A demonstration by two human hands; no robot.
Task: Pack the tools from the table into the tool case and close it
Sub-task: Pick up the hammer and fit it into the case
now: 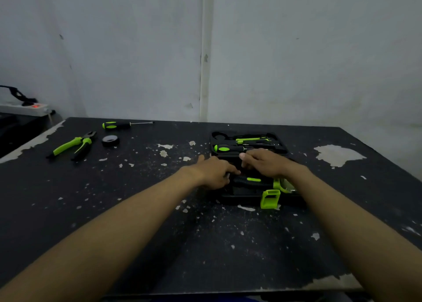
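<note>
The black tool case point(242, 198) lies open right of the table's centre, a green latch point(270, 199) on its near edge. Its far half holds a green-and-black screwdriver point(222, 148) and other green-handled tools point(251, 139). My left hand point(214, 171) grips the left end of a black tool with a green patch point(253, 179) lying in the near half. My right hand point(267, 162) hovers palm down just above that tool, fingers bent; what they touch is hidden. Green-handled pliers point(73, 145), a black tape roll point(110, 140) and a second screwdriver point(123, 124) lie at the far left.
The black table point(159, 233) has chipped paint all over and ends at a white wall behind. A white power strip point(25, 109) with a red light sits on a lower surface beyond the table's left edge.
</note>
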